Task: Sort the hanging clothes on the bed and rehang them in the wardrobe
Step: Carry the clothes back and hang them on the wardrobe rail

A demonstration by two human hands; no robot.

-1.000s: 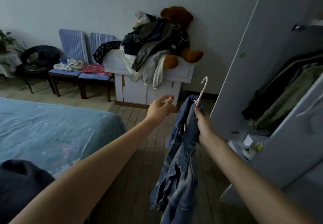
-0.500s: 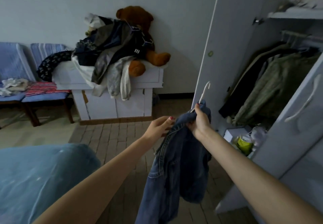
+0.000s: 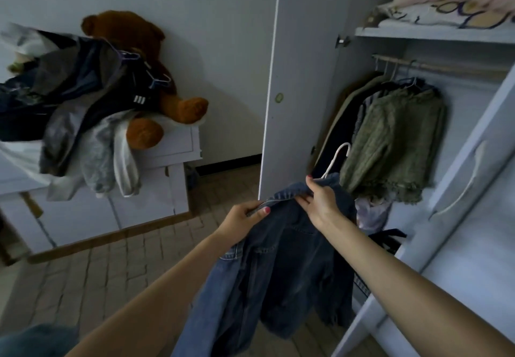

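Note:
A blue denim jacket [image 3: 278, 267] hangs on a white hanger [image 3: 335, 160] in front of the open wardrobe. My right hand [image 3: 320, 200] grips the jacket's collar at the base of the hanger hook. My left hand [image 3: 245, 218] pinches the jacket's left shoulder. Inside the wardrobe a wooden rail [image 3: 434, 66] carries a green knitted garment [image 3: 390, 145] and dark coats [image 3: 340, 122]. A corner of the blue bed [image 3: 30, 340] shows at the bottom left.
The wardrobe's left door [image 3: 295, 78] stands open ahead; its right door [image 3: 473, 217] with a handle is close on my right. A white cabinet [image 3: 156, 184] at left bears a heap of clothes [image 3: 69, 100] and a brown teddy bear [image 3: 156, 78]. Folded bedding [image 3: 451, 3] lies on the top shelf.
The view has turned right towards the wardrobe and come closer. My left hand has taken hold of the jacket's shoulder. The jacket now hangs spread between both hands.

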